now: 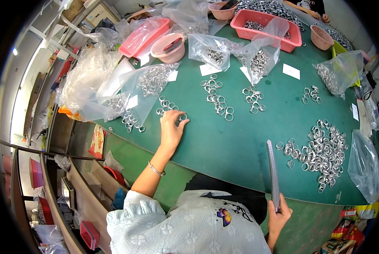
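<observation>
My left hand [172,127] is over the table at the left, thumb and fingers closed on a silver ring [183,117]. Just beyond it lies a small group of rings [166,103]. A tapered grey ring mandrel [273,169] stands out from my right hand [279,214], whose fingers wrap its lower end at the table's front edge. To the right of the mandrel spreads a large heap of silver rings [325,148]. Other small ring groups lie in the middle [217,99], at the centre right [253,100] and at the far left [131,121].
Clear plastic bags of rings [153,80] line the green table's [223,148] far side, with white paper slips [291,71] among them. Behind stand a red basket [244,25] and pink bowls [168,48]. An empty bag [364,165] lies right. Another person's hands [318,16] show at the back.
</observation>
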### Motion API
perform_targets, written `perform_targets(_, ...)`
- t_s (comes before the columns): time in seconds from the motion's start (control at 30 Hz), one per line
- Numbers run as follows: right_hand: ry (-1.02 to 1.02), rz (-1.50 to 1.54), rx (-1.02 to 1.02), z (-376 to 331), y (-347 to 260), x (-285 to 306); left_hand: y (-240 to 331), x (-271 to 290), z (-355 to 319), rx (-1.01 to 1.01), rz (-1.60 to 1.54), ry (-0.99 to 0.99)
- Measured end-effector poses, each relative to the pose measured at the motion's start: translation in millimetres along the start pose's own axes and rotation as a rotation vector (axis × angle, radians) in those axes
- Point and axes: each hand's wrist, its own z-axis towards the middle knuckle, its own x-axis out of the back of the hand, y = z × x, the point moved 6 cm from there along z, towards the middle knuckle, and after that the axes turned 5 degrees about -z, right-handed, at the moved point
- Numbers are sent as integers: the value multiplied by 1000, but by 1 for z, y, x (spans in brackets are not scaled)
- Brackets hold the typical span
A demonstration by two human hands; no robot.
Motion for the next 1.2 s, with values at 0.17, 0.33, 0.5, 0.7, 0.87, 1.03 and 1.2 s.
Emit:
perform_targets(0.17, -3, 14, 10, 2, -5, -1, -6, -1, 1, 32, -21, -6)
perform_targets(0.33, 5, 18, -6, 1, 2, -2, 6, -4, -3, 34, -60, -47)
perform_targets(0.5, -5, 26, 28, 2, 0, -4, 14, -8, -7, 23, -71, -67)
perform_targets(0.7, -13, 16, -4, 2, 1, -4, 17, -2, -12, 16, -39, -62)
perform_targets(0.87, -15, 3, 5, 2, 2, -4, 33, -4, -16, 8, -131, -128)
perform_targets(1.03, -14, 27, -2, 3, 3, -5, 56, -26, -13, -14, -259, -246)
perform_targets(1.2, 3, 51, -3, 2, 3, -5, 91, -60, -2, -201, -329, -323)
